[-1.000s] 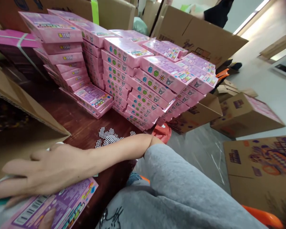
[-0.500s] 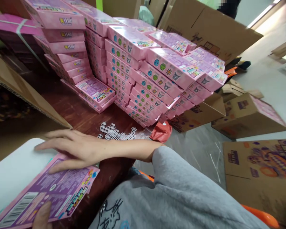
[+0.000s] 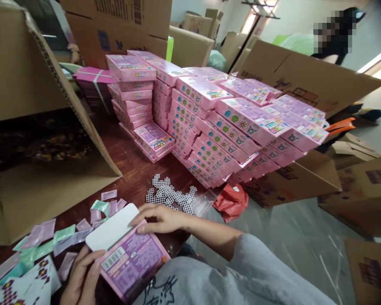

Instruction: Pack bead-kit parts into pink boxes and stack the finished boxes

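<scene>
Box: pink box (image 3: 133,262) lies back-side up at the near table edge, barcode toward 9 o'clock, with a white tray (image 3: 112,226) sticking out of its open end at 11 o'clock.
Right hand: right hand (image 3: 160,218) rests fingers spread on the box's far edge, fingertips touching the tray; a second ago it lay flat on the box, farther left.
Left hand: left hand (image 3: 82,275) cups the box's near-left corner, fingers curled; earlier only a thumb showed.
Meaning: tray now looks partly inside the box, so the insertion seems under way, not finished.
Around: pastel sachets (image 3: 66,231) at 9 o'clock, white grid pieces (image 3: 171,195) at 12, stacked pink boxes (image 3: 216,127) at 1, open carton (image 3: 34,127) at 10.
</scene>
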`<state>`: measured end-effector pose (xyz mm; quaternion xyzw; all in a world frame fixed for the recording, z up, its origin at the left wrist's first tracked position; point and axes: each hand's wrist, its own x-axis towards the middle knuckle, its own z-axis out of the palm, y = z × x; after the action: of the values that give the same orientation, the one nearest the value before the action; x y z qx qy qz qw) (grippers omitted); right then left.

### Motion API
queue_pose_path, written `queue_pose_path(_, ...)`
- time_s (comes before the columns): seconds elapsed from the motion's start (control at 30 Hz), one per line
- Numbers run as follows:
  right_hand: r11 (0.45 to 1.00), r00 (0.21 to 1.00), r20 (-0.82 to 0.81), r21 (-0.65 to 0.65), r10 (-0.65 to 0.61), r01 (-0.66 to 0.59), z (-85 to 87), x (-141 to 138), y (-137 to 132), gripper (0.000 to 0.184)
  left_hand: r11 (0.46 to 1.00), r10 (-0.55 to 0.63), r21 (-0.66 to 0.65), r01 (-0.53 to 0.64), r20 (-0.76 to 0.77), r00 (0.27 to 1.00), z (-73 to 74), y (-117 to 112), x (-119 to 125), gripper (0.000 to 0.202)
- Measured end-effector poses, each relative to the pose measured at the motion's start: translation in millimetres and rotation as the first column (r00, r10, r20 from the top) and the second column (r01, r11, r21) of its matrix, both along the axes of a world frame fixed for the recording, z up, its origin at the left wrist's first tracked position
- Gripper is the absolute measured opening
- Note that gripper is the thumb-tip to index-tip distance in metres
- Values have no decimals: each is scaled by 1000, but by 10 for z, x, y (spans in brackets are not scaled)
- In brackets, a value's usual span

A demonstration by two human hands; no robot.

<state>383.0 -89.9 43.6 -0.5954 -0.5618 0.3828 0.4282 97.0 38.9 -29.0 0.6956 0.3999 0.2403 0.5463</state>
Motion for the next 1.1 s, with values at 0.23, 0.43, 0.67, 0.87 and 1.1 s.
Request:
queue_pose_path(0.23,983,986,-33,84,-164,166,8,-174,-61,45,985,95,-152,-79,100,990,250,-39,139,39)
queue_pose_path(0.43,979,980,-76,-101,-185,177,229,-214,-77,21,976,-34,-206,67,160,987,581,-115,234,20)
queue_pose_path(0.67,958,969,-121,-221,-213,183,235,-165,-8,24,947,-88,-287,145,202,975,553,-75,175,19)
queue_pose_path(0.87,985,991,-111,-162,-80,61,134,-149,-160,25,984,-62,-152,91,182,981,443,-131,103,20)
queue_pose_path(1.1,988,949,302,148,-94,50,732,584,633,20,996,90,-18,-89,51,995,692,-21,-93,47)
